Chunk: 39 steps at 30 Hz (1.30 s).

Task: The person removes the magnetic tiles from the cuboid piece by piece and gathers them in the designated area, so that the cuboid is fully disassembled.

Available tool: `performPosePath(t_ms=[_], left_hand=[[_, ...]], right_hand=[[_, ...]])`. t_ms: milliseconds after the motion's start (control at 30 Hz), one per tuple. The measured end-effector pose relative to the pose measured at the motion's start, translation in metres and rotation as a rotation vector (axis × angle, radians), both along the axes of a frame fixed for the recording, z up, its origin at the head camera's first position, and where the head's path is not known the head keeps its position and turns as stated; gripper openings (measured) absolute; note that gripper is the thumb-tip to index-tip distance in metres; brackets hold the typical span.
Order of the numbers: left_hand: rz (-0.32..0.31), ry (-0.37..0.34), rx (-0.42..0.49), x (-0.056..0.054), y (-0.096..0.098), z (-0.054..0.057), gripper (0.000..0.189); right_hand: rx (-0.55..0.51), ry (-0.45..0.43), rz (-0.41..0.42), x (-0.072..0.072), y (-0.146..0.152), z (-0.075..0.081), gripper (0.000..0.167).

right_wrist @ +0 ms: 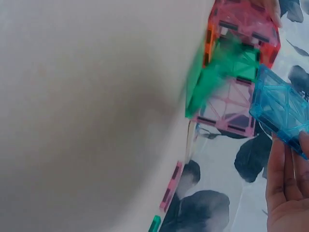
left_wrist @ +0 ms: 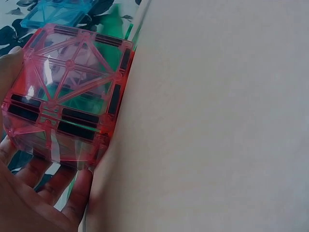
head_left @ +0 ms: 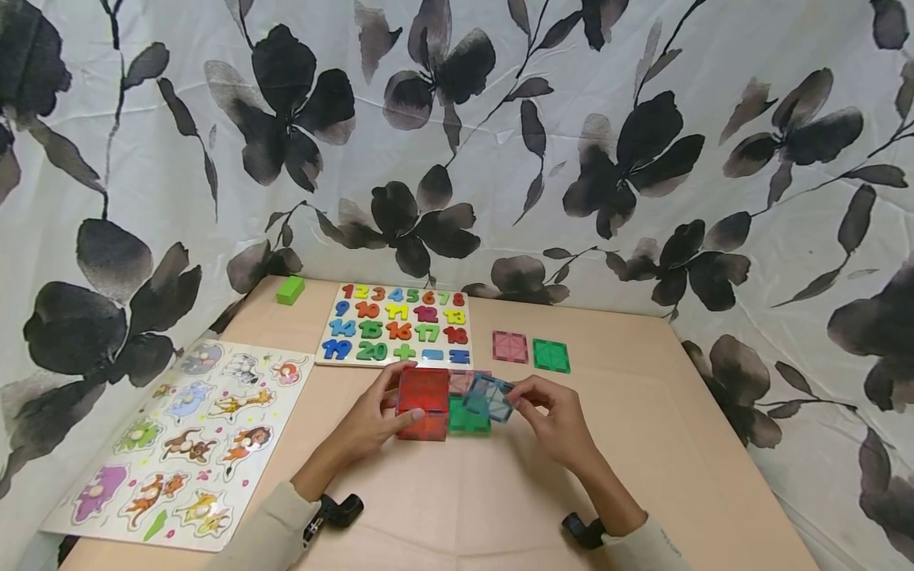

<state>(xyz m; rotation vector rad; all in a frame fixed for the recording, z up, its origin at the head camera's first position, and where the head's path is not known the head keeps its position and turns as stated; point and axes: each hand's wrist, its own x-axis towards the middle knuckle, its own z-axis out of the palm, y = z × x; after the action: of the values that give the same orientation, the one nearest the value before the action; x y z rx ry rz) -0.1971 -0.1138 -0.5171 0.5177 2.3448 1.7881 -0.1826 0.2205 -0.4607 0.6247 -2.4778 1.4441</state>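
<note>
My left hand (head_left: 372, 411) grips a block of red magnetic tiles (head_left: 423, 388) from its left side, thumb across the front. Clear red walls with black magnet strips show on this red block (left_wrist: 72, 72) in the left wrist view. Joined to its right side are a green tile (head_left: 469, 420) and a pink tile (right_wrist: 231, 104); in the right wrist view the green one stands blurred at the table surface. My right hand (head_left: 555, 419) pinches a blue translucent magnetic tile (right_wrist: 282, 108) by its edge, tilted, overlapping the green and pink tiles in the head view.
Behind the hands lie a loose pink tile (head_left: 510, 346) and a loose green tile (head_left: 551, 356). A number puzzle board (head_left: 332, 325) lies at the back, an animal puzzle board (head_left: 260, 349) on the left. A green block (head_left: 289, 290) sits at the far left corner.
</note>
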Motion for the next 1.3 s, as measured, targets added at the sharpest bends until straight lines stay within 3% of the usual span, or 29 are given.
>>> performPosePath(t_ms=[700, 933, 1300], left_hand=[[0.009, -0.003, -0.005, 0.000, -0.001, -0.001, 0.076], [0.004, 0.004, -0.002, -0.001, -0.001, 0.001, 0.077], [0.006, -0.009, -0.001, -0.001, 0.000, -0.001, 0.077]], right_hand=[[-0.095, -0.111, -0.208, -0.023, 0.042, 0.013, 0.020], [-0.125, -0.118, -0.280, -0.040, 0.062, 0.012, 0.020], [-0.271, -0.268, -0.494, -0.072, 0.104, 0.001, 0.031]])
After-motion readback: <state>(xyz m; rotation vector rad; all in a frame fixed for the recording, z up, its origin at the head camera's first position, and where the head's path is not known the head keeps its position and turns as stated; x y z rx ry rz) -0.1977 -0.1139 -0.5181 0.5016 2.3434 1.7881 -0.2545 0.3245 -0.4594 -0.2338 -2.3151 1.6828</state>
